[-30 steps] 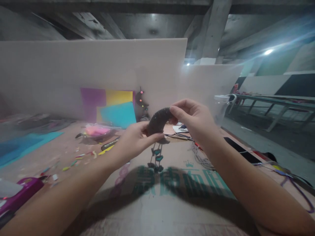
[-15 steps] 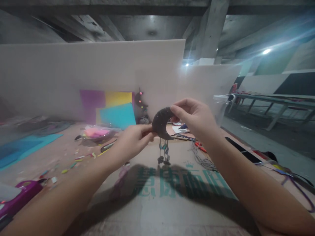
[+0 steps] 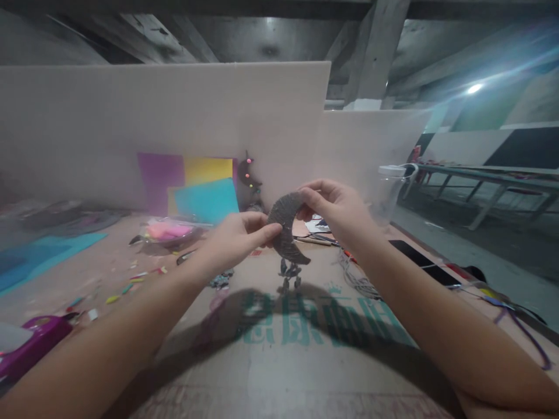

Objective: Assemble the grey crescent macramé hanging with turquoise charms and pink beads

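A dark grey crescent moon ornament [image 3: 286, 226], its surface ridged as if wound with cord, is held up above a printed cardboard sheet [image 3: 288, 366]. My left hand [image 3: 244, 235] pinches its left outer edge, thumb across the front. The upper tip is gripped between the thumb and fingers of my right hand [image 3: 329, 203]. Small dark pendants [image 3: 289, 273] dangle below the moon, just over the cardboard. Another moon ornament [image 3: 248, 173] with pink and yellow beads leans at the back against the pale board.
Purple, yellow and blue sheets [image 3: 207, 201] stand behind. Left lie a pink bag [image 3: 168, 230], small coloured pieces [image 3: 126, 288] and a magenta glue gun [image 3: 37, 343]. Right are grey cord [image 3: 360, 279], a black phone-like slab [image 3: 421, 262] and a clear plastic bottle [image 3: 390, 195].
The moon has tipped so its ridged face shows more, and its pendants hang lower in view. My left thumb has come round onto its front. The camera view has shifted slightly.
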Motion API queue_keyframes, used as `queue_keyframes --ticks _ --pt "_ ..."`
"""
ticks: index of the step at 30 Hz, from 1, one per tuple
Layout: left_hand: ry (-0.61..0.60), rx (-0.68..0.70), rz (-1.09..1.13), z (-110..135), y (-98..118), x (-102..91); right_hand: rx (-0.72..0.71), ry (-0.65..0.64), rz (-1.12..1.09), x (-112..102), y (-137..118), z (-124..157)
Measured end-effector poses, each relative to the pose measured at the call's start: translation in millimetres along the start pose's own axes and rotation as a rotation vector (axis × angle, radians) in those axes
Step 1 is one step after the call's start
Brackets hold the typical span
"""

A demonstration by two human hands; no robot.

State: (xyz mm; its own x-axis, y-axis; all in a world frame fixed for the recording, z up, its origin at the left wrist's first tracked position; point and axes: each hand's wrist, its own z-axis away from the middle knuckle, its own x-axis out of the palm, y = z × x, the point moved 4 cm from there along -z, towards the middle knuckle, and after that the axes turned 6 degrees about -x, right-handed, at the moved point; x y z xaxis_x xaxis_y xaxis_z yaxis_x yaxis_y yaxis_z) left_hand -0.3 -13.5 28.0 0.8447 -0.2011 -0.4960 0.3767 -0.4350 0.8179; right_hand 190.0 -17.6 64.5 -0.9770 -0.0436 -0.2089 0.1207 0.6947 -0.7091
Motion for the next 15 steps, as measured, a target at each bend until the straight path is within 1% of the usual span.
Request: queue_keyframes --ticks 2,5,7,9,13,15 --pt "0.045 -0.022 -0.011 2 1 0.0 -0.008 -0.044 0.042 0 7 5" --pt "0.116 -0.015 -0.07 2 2 -0.9 0.061 -0.185 0.298 2 17 18" --pt "0.126 -0.016 -0.08 1 1 2.2 0.109 -0.284 0.418 5 20 27" --pt "0.108 0.001 -0.053 1 -1 8.8 0.089 -0.324 0.44 8 19 34" --pt "0.052 0.054 0.004 2 -5 21.6 -0.01 -0.341 0.458 12 16 36" --pt "0.036 0.042 0.025 1 -7 22.7 0.032 -0.371 0.436 9 18 34"
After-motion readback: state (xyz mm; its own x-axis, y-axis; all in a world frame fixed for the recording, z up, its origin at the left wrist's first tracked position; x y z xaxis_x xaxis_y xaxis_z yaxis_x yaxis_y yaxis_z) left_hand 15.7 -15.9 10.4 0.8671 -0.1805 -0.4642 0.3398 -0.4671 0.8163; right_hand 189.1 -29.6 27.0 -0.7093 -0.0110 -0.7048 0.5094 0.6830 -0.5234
